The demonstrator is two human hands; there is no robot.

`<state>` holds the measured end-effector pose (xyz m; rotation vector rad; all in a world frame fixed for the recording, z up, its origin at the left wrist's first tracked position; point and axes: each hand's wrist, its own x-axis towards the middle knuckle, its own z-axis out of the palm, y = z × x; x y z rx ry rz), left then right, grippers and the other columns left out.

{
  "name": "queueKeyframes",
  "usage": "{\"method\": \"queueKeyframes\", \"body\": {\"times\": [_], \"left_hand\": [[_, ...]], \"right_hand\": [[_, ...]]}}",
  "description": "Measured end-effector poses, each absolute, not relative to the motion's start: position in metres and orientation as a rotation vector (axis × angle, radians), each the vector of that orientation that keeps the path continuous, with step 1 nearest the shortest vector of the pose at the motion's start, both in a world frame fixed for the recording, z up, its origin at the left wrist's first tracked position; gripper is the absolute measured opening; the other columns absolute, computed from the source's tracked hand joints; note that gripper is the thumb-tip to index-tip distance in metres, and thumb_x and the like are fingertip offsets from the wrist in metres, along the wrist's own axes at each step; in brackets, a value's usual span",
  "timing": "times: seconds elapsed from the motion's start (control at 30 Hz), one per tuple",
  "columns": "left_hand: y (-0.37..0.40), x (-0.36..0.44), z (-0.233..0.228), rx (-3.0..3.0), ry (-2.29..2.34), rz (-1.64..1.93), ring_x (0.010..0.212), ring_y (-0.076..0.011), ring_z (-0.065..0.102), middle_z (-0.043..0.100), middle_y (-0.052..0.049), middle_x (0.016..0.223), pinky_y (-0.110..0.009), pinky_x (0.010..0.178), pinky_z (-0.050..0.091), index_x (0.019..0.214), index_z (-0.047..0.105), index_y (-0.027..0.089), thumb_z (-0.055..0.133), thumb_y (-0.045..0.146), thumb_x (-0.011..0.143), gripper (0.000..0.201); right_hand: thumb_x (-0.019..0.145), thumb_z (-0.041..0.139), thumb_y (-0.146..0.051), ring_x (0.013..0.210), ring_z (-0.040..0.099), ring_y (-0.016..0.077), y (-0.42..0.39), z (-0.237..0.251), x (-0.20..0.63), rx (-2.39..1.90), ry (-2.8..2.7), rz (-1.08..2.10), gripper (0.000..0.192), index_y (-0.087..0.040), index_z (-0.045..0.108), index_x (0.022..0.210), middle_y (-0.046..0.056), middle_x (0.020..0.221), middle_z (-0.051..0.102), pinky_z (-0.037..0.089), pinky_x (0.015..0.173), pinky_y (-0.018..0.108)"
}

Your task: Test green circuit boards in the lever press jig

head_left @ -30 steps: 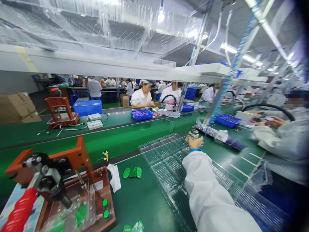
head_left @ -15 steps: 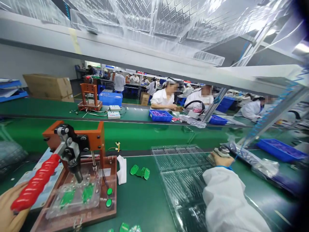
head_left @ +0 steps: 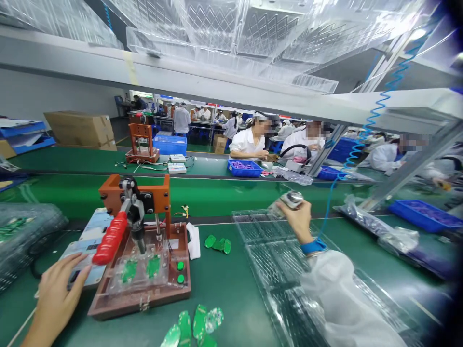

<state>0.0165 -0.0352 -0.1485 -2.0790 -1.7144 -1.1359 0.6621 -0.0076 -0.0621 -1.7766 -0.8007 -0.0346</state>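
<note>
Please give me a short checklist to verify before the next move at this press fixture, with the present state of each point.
1. Green boards seated under the clear cover: ok.
2. Red lever raised: ok.
3. Left hand away from the press head, beside the fixture: ok.
4. Right hand holds the small tool securely: ok.
5. Loose boards near the front edge, tidy: not ok.
6. Boards aligned on pins: cannot tell.

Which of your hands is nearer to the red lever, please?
Left. The left hand lies just below-left of the red lever; the right hand is far right, holding a small tool.
</note>
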Motion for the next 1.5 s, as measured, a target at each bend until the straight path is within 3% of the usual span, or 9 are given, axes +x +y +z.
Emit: {"method": "queueKeyframes", "body": {"times": [0.2, 0.37, 0.87, 1.13, 1.33, 1.4, 1.5], "left_hand": [[-0.039, 0.017, -0.147, -2.141, -1.643, -1.189, 0.102, -0.0314, 0.057, 0.063, -0.010, 0.100, -0.048, 0.090, 0.042, 0.097, 0.057, 0.022, 0.036, 0.048, 0.088, 0.034], [-0.040, 0.016, -0.151, -2.157, -1.738, -1.228, 0.106, -0.0297, 0.055, 0.062, -0.012, 0.104, -0.046, 0.095, 0.039, 0.097, 0.060, 0.019, 0.033, 0.051, 0.090, 0.042], [-0.041, 0.019, -0.159, -2.179, -1.826, -1.237, 0.106, -0.0289, 0.051, 0.061, -0.011, 0.107, -0.045, 0.094, 0.039, 0.096, 0.065, 0.019, 0.036, 0.050, 0.089, 0.043], [-0.045, 0.023, -0.157, -2.177, -1.865, -1.261, 0.108, -0.0300, 0.050, 0.060, -0.011, 0.109, -0.050, 0.096, 0.037, 0.095, 0.065, 0.020, 0.035, 0.053, 0.089, 0.045], [-0.044, 0.020, -0.158, -2.195, -1.814, -1.280, 0.108, -0.0317, 0.050, 0.060, -0.014, 0.109, -0.052, 0.096, 0.037, 0.097, 0.064, 0.017, 0.036, 0.052, 0.090, 0.045], [-0.042, 0.019, -0.157, -2.204, -1.786, -1.298, 0.108, -0.0319, 0.050, 0.059, -0.014, 0.109, -0.052, 0.095, 0.037, 0.099, 0.063, 0.016, 0.037, 0.051, 0.090, 0.044], [-0.040, 0.021, -0.152, -2.212, -1.749, -1.347, 0.109, -0.0307, 0.050, 0.059, -0.014, 0.111, -0.050, 0.096, 0.037, 0.103, 0.061, 0.016, 0.038, 0.046, 0.091, 0.040]], "right_hand": [[0.047, 0.079, -0.045, 0.083, 0.066, 0.0223, 0.018, -0.096, 0.523, -1.465, -1.173, 0.488, 0.064, -0.018, 0.046, 0.094, 0.008, 0.093, 0.066, 0.054, 0.075, 0.037], [0.048, 0.080, -0.033, 0.085, 0.065, 0.0207, 0.030, -0.118, 0.460, -1.417, -1.280, 0.627, 0.059, -0.018, 0.045, 0.094, 0.006, 0.094, 0.065, 0.052, 0.079, 0.037], [0.049, 0.079, -0.026, 0.092, 0.058, 0.0197, 0.032, -0.109, 0.427, -1.321, -1.461, 0.696, 0.060, -0.020, 0.043, 0.097, 0.001, 0.095, 0.060, 0.045, 0.086, 0.035], [0.052, 0.078, -0.036, 0.098, 0.063, 0.0228, 0.031, -0.115, 0.403, -1.171, -1.483, 0.927, 0.063, -0.020, 0.042, 0.101, 0.010, 0.108, 0.062, 0.050, 0.087, 0.039], [0.049, 0.080, -0.029, 0.102, 0.063, 0.0259, 0.028, -0.102, 0.416, -1.248, -1.600, 0.936, 0.068, -0.018, 0.050, 0.109, 0.010, 0.112, 0.064, 0.050, 0.091, 0.045], [0.045, 0.083, -0.024, 0.108, 0.060, 0.0304, 0.023, -0.092, 0.426, -1.323, -1.632, 0.870, 0.074, -0.018, 0.054, 0.112, 0.011, 0.114, 0.063, 0.045, 0.096, 0.051], [0.052, 0.081, -0.024, 0.127, 0.043, 0.0376, 0.010, -0.062, 0.433, -1.428, -1.610, 0.699, 0.075, -0.016, 0.053, 0.121, 0.018, 0.131, 0.051, 0.027, 0.109, 0.060]]}}
